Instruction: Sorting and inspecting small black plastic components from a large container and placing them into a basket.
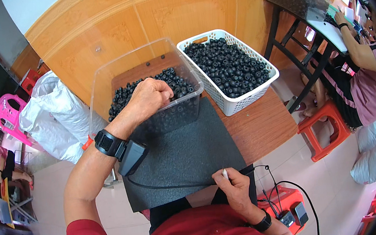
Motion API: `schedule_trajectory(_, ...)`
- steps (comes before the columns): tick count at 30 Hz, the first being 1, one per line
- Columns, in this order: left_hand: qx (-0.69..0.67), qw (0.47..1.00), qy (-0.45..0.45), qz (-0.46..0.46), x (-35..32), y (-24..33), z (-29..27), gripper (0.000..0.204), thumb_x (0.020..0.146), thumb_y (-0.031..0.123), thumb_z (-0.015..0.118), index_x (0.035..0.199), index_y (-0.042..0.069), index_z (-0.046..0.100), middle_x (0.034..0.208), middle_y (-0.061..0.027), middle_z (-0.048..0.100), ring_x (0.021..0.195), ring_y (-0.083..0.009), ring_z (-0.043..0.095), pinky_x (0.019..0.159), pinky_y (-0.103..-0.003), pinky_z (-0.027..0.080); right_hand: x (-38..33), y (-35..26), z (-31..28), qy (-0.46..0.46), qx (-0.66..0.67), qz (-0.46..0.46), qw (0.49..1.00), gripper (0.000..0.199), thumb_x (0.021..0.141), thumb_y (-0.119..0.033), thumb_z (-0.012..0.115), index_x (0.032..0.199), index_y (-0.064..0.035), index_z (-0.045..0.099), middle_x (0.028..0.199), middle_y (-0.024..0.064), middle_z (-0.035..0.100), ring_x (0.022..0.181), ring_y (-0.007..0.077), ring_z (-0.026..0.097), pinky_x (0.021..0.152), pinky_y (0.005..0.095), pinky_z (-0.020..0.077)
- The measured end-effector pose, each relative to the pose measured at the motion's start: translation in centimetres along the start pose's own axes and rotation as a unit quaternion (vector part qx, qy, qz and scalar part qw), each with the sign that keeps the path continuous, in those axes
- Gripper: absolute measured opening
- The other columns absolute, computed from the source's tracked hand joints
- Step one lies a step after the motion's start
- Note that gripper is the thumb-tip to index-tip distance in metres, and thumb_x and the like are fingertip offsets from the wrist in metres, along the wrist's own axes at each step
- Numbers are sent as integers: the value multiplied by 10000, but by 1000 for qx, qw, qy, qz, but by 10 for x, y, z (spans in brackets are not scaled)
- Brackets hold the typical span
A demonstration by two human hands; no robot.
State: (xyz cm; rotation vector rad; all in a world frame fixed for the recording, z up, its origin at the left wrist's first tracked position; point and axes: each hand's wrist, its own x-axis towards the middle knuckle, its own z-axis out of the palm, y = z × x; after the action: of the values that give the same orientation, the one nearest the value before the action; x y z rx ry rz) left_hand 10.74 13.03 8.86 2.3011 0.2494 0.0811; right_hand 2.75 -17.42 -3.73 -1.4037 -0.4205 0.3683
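My left hand (151, 95) reaches into a clear plastic bin (142, 57) partly filled with small black ring-like parts (123, 97). Its fingers are curled in among the parts near the bin's right side; whatever they hold is hidden. Above the near end of a dark mat (183, 151), my right hand (235, 189) is closed around a slim white pen-like tool (225, 174), whose thin tip points away from me. A black cable (168, 185) crosses the mat from the device (132, 157) on my left wrist toward my right hand.
A white basket (238, 104) heaped with similar black parts stands right of the bin on the wooden table (266, 131). White sacks (59, 113) lean at left. A red stool (282, 205) with cables is by my right arm. Another person (368, 79) works at far right.
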Motion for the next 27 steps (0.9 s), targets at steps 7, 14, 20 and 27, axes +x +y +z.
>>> schedule_trajectory(7,-16,994,-95,51,20,9,2,222,828,-63,563,958,-27,739,823,-57,697,777,-124,630,716,-278,515,-1,2,2,-16,5,13,1000,117,955,-110,631,940,2,661,758,-51,556,698,20,467,593,206,394)
schedule_trajectory(14,-97,987,-131,7,17,22,-2,136,920,91,624,883,1,718,763,-9,657,706,-82,566,646,-259,472,1,5,-1,-6,-10,14,1000,121,948,-109,633,932,8,658,756,-49,556,702,22,473,598,210,399)
schedule_trajectory(20,-143,980,-134,37,16,10,5,288,958,261,644,835,3,682,717,-6,623,692,-81,558,621,-250,460,1,6,4,-23,-4,22,999,129,947,-113,635,916,11,654,754,-49,549,711,27,476,608,214,405)
schedule_trajectory(27,-29,991,-128,4,21,8,6,316,979,263,609,800,6,656,709,-28,614,657,-96,568,589,-259,472,0,2,4,-26,-7,35,999,138,951,-120,637,904,9,647,751,-57,536,707,24,454,598,212,391)
